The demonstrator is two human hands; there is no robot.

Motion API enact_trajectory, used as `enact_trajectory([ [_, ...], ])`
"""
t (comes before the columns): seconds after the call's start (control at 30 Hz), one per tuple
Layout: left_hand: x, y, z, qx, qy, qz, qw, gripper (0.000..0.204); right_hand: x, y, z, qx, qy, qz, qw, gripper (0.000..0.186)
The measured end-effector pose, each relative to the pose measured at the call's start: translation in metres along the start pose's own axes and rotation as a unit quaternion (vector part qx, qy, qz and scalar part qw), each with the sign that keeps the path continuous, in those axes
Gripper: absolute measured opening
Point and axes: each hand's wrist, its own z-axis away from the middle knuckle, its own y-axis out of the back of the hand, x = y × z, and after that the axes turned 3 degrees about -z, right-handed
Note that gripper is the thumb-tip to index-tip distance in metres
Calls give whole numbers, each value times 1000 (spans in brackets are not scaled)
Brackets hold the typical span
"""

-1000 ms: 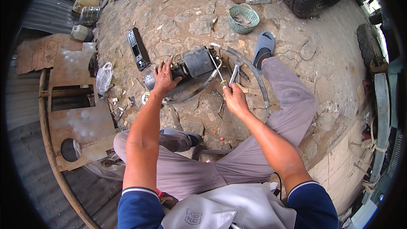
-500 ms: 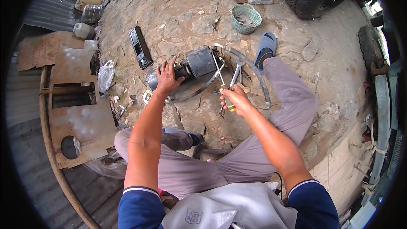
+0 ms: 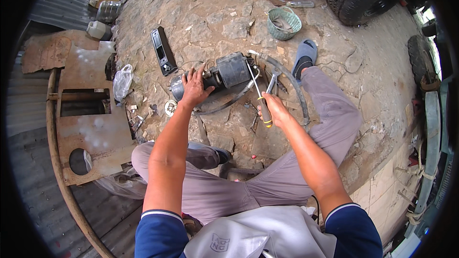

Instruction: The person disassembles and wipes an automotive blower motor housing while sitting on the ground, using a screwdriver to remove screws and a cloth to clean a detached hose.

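A dark cylindrical motor-like unit (image 3: 233, 70) lies on its side on the stony ground before me. Across its left part rests my left hand (image 3: 194, 88), open, palm down with the fingers spread. My right hand (image 3: 278, 111) is closed around the yellow-and-dark handle of a screwdriver (image 3: 265, 111). The shaft points up and left, its tip at the unit's right end; whether it sits on a screw is too small to tell. A silvery wrench-like tool (image 3: 273, 81) lies just beyond my right hand, inside the curve of a thick dark hose (image 3: 295, 87).
A black rectangular device (image 3: 163, 51) lies beyond my left hand. Farther right stand a green woven basket (image 3: 285, 32) and a big tyre (image 3: 351, 0). A clear plastic bag (image 3: 123, 82) and a rusty cut-out metal sheet (image 3: 98, 136) are at left. My legs flank the work spot.
The scene has shifted slightly right in the view. My right hand's fingers have changed their hold on the screwdriver's handle. My left hand stays on the unit.
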Motion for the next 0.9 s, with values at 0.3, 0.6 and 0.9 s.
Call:
enact_trajectory([
  [0.3, 0, -2, 1, 4, 0, 3, 1000, 102, 4, -6, -15, -18, 49, 153, 987, 41],
  [0.6, 5, -1, -2, 3, -5, 6, 1000, 100, -3, -2, -26, -14, 20, 91, 995, 27],
  [0.9, 1, -2, -1, 0, 6, 6, 1000, 101, -4, -9, -37, 79, 94, 329, 936, 34],
])
